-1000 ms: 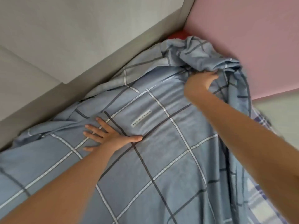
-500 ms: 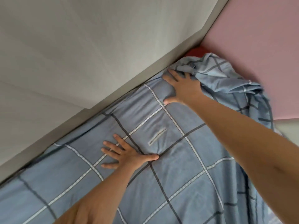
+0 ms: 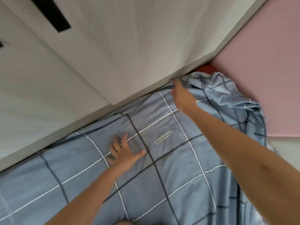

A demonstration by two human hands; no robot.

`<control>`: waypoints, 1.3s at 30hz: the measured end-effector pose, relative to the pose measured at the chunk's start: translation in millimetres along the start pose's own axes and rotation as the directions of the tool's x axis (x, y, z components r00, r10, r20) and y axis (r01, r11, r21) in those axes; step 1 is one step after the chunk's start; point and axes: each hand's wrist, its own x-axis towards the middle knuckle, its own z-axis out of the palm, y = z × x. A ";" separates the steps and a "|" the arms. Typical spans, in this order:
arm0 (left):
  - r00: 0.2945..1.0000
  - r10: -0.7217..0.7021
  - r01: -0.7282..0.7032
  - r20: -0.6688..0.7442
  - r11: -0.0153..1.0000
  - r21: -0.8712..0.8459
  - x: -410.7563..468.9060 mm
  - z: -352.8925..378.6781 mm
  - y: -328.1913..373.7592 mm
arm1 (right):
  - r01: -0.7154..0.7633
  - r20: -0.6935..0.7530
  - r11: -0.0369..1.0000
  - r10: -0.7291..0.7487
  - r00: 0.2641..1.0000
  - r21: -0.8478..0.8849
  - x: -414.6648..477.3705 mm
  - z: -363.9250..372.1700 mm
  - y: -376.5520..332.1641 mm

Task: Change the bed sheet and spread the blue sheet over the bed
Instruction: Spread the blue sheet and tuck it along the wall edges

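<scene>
Left hand [image 3: 125,153] presses flat on blue sheet [image 3: 170,176], fingers [image 3: 123,140] spread; right hand [image 3: 183,96] at bunched sheet edge by wall [image 3: 129,54], fingers blurred, cannot tell.

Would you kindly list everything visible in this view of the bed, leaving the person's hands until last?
blue sheet: one, blue with white and dark grid lines, spread over the bed, bunched at the far right corner
label: one, white with dark print, on the sheet between the hands
red item: one, red, mostly hidden in the corner behind the bunched sheet
pink panel: one, pink, upright on the right
white panel: one, whitish grey, upright along the bed's far side
black slot: one, black, upper left
ring: one, thin, on a left finger
left hand: one, flat on the sheet, fingers spread
right hand: one, at the sheet's far edge, fingers blurred
</scene>
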 end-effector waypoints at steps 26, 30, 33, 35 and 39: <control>0.889 0.446 -0.400 -0.099 0.865 0.302 -12.6 -2.0 -39.0 | 0.227 -0.336 0.929 -0.321 0.885 -0.291 9.6 -29.2 -0.8; 0.902 0.420 -0.360 -0.099 0.859 0.364 -16.1 22.6 0.1 | 0.304 -0.172 0.948 -0.316 0.933 -0.096 -2.8 -18.9 15.0; 0.924 0.348 -0.316 -0.161 0.929 0.194 -12.9 40.0 25.4 | 0.493 -0.032 0.787 -0.542 0.840 -0.370 -33.9 1.9 52.4; 0.926 0.343 -0.305 -0.160 0.927 0.218 -9.2 47.3 36.5 | 0.590 0.081 0.602 -0.660 0.747 -0.538 -53.2 12.8 74.5; 0.898 0.391 -0.298 -0.202 0.878 0.374 -4.1 49.6 46.8 | 0.496 0.178 0.521 -0.543 0.821 -0.695 -70.5 15.1 107.5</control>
